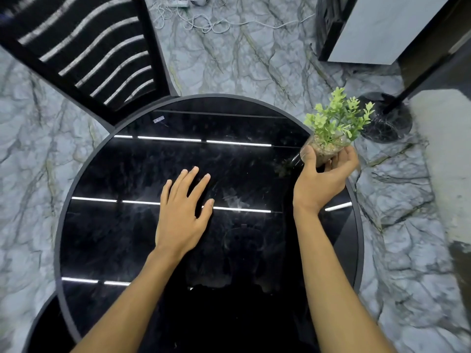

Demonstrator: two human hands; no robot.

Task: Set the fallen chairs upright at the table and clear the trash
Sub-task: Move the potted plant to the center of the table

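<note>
A round glossy black table (102,238) fills the middle of the view. At its right rim my right hand (323,174) grips a small clear glass pot with a green plant (336,121), held tilted just above the edge. My left hand (184,207) hovers flat over the table's centre with fingers spread, holding nothing. A black chair with a striped slatted back (84,49) stands against the table's far left side. No trash is visible on the table.
Grey marbled floor surrounds the table. White cables (204,21) lie tangled on the floor at the far side. A black round stand base with a pole (387,118) sits right of the plant, a pale cabinet (369,29) beyond it. Another dark seat edge (43,327) shows bottom left.
</note>
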